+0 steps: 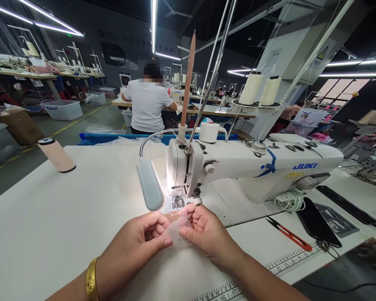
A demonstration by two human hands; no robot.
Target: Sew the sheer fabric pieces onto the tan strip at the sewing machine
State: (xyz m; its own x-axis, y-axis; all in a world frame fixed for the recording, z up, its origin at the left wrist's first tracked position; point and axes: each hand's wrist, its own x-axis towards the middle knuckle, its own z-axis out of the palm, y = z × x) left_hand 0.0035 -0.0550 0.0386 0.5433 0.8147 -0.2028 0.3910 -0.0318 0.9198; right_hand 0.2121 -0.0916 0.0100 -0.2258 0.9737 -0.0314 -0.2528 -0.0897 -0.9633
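Note:
A small piece of sheer whitish fabric [178, 234] is stretched between my hands, just in front of the needle area of a white sewing machine [228, 163]. My left hand [144, 238], with a gold bangle at the wrist, pinches its left side between thumb and curled fingers. On the right side, my right hand [203, 230] grips the fabric the same way, its fingertips close to the presser foot. A lit grey lamp [151, 184] hangs left of the machine head.
A thread cone [57, 155] stands at the table's left. Red-handled snips [290, 235], a black phone [318, 221] and coiled cord [290, 200] lie at the right. Ruler markings [288, 259] run along the front edge. A person in white [148, 104] sits beyond the table.

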